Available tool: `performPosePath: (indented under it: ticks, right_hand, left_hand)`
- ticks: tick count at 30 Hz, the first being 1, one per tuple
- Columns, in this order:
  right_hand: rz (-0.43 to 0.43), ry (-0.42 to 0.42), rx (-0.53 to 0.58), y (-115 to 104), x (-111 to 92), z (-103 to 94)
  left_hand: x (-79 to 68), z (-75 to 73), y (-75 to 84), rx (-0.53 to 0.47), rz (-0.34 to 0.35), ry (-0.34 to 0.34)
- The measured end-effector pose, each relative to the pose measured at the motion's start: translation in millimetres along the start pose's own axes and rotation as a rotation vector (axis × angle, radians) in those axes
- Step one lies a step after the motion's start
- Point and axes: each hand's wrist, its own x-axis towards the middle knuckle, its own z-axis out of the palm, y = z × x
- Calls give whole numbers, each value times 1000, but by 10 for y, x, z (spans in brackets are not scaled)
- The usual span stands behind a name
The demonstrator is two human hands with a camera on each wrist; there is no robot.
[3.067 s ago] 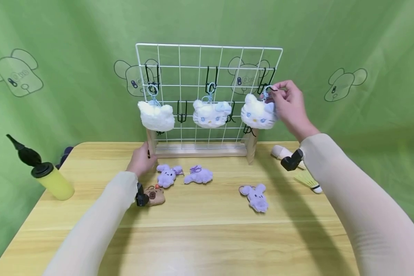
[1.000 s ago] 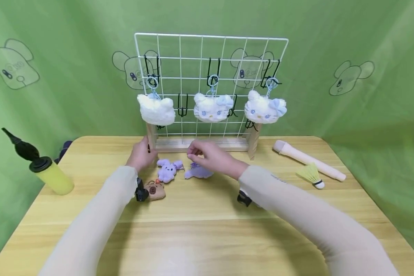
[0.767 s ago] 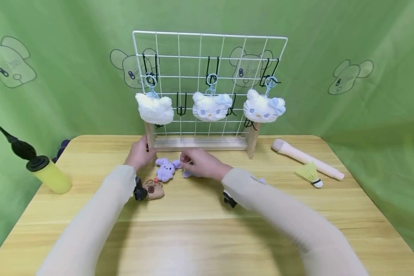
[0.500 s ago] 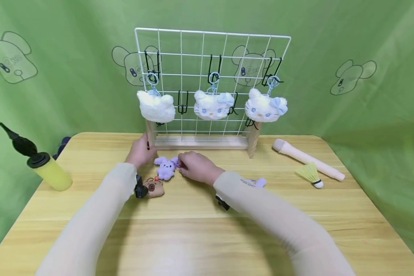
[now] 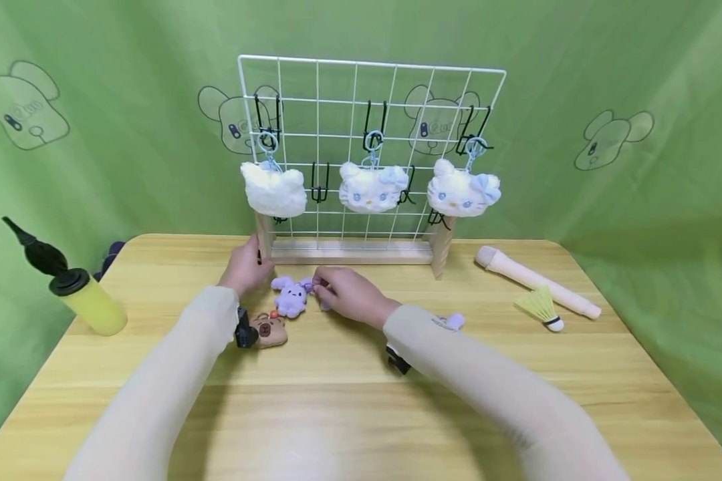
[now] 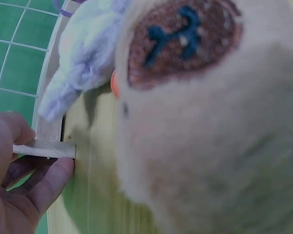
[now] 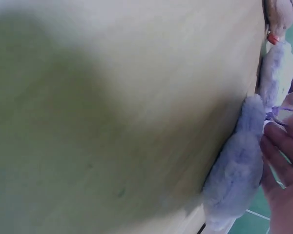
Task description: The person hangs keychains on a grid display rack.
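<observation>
My left hand (image 5: pixel 245 268) grips the left wooden foot (image 6: pixel 63 149) of a white wire grid rack (image 5: pixel 351 252). My right hand (image 5: pixel 353 294) is low before the rack, thumb and fingers pinching the purple loop (image 7: pixel 283 117) at the ear of a purple bunny plush keychain (image 5: pixel 291 298), which lies on the table. Mostly hidden beneath that hand is a second purple plush (image 7: pixel 234 178). A brown capybara-like plush (image 5: pixel 269 331) with a red bead lies by my left wrist. Three white cat plush keychains (image 5: pixel 275 192) hang from the upper black hooks.
A third purple plush (image 5: pixel 454 321) shows partly behind my right sleeve. Right of it lie a pale microphone (image 5: pixel 535 279) and a yellow shuttlecock (image 5: pixel 541 308). A yellow pump bottle (image 5: pixel 96 310) stands at the left. Lower black hooks (image 5: pixel 319 190) hang on the grid.
My right hand has let go of the right white cat keychain, now hanging on its hook, and come down left to the purple bunny's loop. My left hand stays on the foot.
</observation>
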Motion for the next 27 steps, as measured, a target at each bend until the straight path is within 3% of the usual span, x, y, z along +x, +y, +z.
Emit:
performPosePath:
  ticks: [6, 15, 20, 22, 27]
  right_hand:
    - [-20, 56, 233, 3, -104, -38]
    - [93, 86, 656, -23, -239, -95]
    - [72, 156, 695, -25, -270, -209]
    - [66, 198, 653, -23, -266, -260]
    - [55, 233, 710, -51, -228, -364]
  left_hand:
    - [3, -3, -11, 11, 21, 14]
    - [7, -3, -31, 16, 31, 12]
    - [-2, -2, -12, -2, 25, 3]
    - [-4, -3, -8, -3, 26, 1]
    - [-7, -7, -10, 10, 31, 3]
